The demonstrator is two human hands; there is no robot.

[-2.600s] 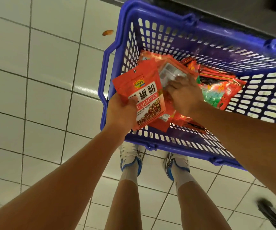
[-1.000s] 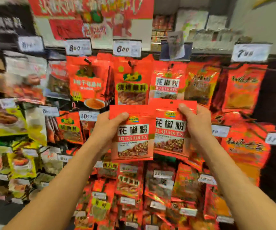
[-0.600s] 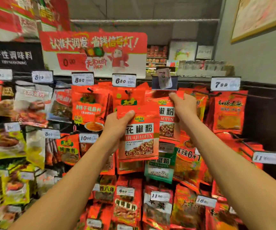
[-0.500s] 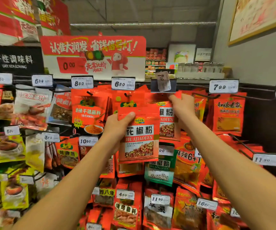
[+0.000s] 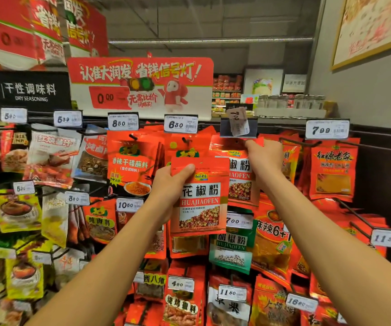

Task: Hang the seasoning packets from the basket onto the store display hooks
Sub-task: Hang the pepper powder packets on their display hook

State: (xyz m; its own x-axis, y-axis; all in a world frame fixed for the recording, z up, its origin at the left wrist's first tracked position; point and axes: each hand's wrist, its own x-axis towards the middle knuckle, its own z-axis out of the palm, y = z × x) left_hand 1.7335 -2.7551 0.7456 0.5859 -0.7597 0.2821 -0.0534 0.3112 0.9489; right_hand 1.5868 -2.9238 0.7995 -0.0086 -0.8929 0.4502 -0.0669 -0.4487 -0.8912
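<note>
Hands: L (image 5: 168, 184) gripping huajiaofen pkt (image 5: 200, 203), R (image 5: 264, 154) pinching 2nd pkt (image 5: 240, 175) at hook.

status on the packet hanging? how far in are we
Early. Done: nothing can be confirmed as newly hung; the hooks already carry many packets. In hand: the right hand pinches the top of one huajiaofen packet up at the hook under the tilted 7.00 price tag, while the left hand holds a second huajiaofen packet waiting lower down. Left: seat this one, hang the second. The basket is out of view.

Black sign (image 5: 24, 90): "DRY SEASONING". Held packet (image 5: 200, 198): "HUAJIAOFEN". Price tags: "6.80" (image 5: 181, 124), "7.99" (image 5: 327, 130).
</note>
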